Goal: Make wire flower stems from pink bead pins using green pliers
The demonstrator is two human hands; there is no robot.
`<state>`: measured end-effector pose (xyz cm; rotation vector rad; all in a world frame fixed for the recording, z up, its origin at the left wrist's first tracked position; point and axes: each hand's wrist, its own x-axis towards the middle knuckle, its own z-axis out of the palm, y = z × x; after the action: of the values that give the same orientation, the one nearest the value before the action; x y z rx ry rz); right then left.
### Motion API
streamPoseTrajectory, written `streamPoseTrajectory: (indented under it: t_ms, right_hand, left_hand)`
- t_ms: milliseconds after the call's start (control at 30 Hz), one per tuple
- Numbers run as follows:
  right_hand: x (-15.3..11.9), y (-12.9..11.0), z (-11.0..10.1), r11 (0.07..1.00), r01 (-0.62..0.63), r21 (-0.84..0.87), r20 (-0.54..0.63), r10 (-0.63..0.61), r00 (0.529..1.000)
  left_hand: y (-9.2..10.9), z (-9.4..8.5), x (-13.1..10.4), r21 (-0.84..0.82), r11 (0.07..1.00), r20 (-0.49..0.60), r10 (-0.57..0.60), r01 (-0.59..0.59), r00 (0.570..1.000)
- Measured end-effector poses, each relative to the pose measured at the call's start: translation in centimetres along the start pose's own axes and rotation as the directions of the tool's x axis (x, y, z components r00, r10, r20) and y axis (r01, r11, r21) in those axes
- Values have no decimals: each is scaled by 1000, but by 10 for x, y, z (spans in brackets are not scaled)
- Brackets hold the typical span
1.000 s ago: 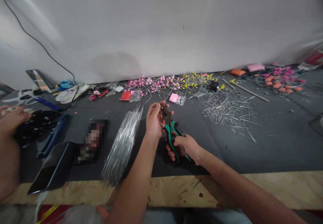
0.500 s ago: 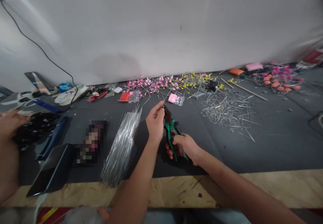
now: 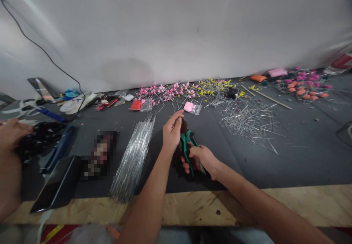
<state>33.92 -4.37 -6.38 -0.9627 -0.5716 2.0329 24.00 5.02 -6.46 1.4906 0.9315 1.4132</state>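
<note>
My right hand (image 3: 204, 158) is wrapped round the handles of green-and-black pliers (image 3: 184, 144). Their dark jaws point away from me, up beside the fingertips of my left hand (image 3: 172, 129). Thumb and forefinger of that hand are pinched together at the jaws; whatever lies between them is too small to make out. To the left lies a bundle of long, thin, silvery wires (image 3: 133, 156). A loose heap of short cut wires (image 3: 247, 121) is spread to the right. Just beyond my left fingertips sits a small pink packet (image 3: 188, 106).
Pink-tipped wires (image 3: 167, 91) and yellow-tipped wires (image 3: 210, 88) lie along the wall. Orange and magenta pieces (image 3: 306, 86) on wires are at far right. A phone (image 3: 55, 185), a blurred-out object (image 3: 100, 156) and another person's hand (image 3: 15, 132) on black cloth are at left.
My left hand has shifted slightly right, closer against the pliers' jaws. The pliers' head has moved a little to the right; my right hand keeps its grip.
</note>
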Motion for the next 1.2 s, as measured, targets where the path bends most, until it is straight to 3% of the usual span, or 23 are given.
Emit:
streamPoseTrajectory:
  t_ms: [267, 467, 667, 1200]
  right_hand:
    - [1, 4, 0, 999, 23, -35, 3, -23, 1000]
    - [1, 6, 0, 999, 32, -44, 5, -31, 999]
    - [2, 7, -1, 998, 54, -44, -4, -54, 999]
    - [2, 5, 2, 997, 58, -48, -11, -58, 998]
  left_hand:
    - [10, 3, 1, -96, 995, -45, -41, 36, 998]
    - [12, 4, 3, 13, 999, -115, -47, 49, 992]
    - [14, 2, 2, 253, 967, -196, 80, -28, 977]
    - [16, 2, 2, 227, 974, -167, 32, 7, 985]
